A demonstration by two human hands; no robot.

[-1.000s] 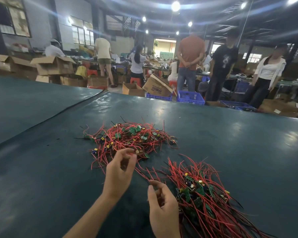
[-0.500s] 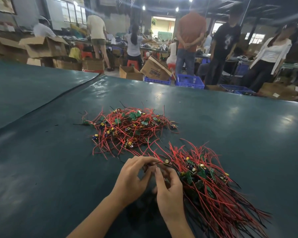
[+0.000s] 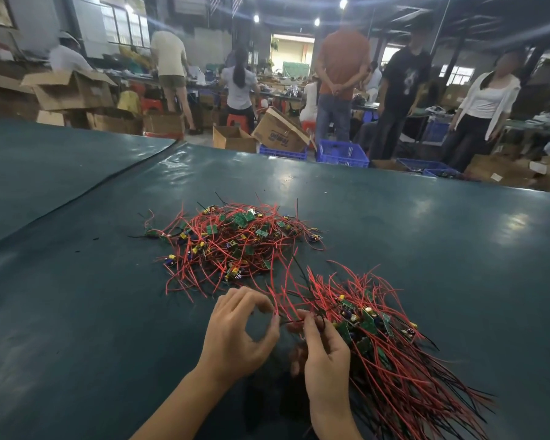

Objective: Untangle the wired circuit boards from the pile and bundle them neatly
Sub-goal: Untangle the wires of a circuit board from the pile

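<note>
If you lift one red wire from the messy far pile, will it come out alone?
Probably not: the far pile looks knotted, so neighbours would likely drag along. Its thin wires curve and droop, so they probably flop. The small boards look light.

A dark teal surface (image 3: 394, 223) fills the near view, glossy under the ceiling lamps (image 3: 343, 3). A second mat (image 3: 45, 160) lies to the left, the two divided by a dark seam (image 3: 115, 182). Beyond the far edge stand two blue crates (image 3: 342, 153), a tilted cardboard box (image 3: 278, 133) and an open box (image 3: 232, 139). More boxes (image 3: 72, 90) are stacked at the left. Three people stand facing this way: one in an orange shirt (image 3: 342, 65), one in black (image 3: 407, 77), one in a white top (image 3: 486, 96). Others work at benches behind, near a red stool (image 3: 237, 120). A bright doorway (image 3: 292, 52) shows at the back.
</note>
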